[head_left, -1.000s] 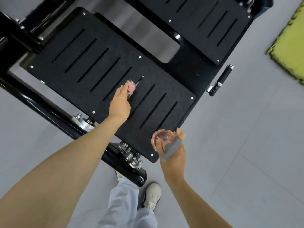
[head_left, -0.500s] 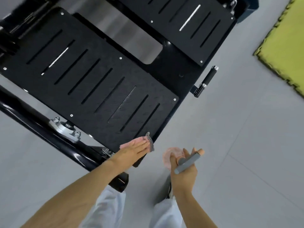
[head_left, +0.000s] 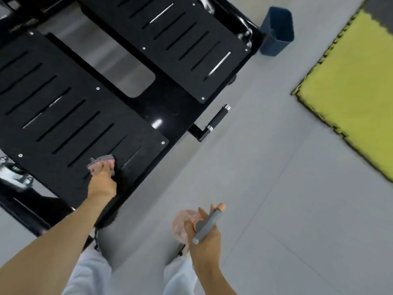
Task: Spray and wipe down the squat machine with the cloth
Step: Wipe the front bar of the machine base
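Head view: the left hand (head_left: 103,177) presses the cloth (head_left: 101,161) flat on the near footplate (head_left: 63,116) of the squat machine, toward its 5 o'clock corner. Wiping well probably means firm, overlapping strokes along the slots. The forearm reaches up from 7 o'clock. The right hand (head_left: 202,235), at 6 o'clock, is clamped around the spray bottle (head_left: 207,223), held off the plate.
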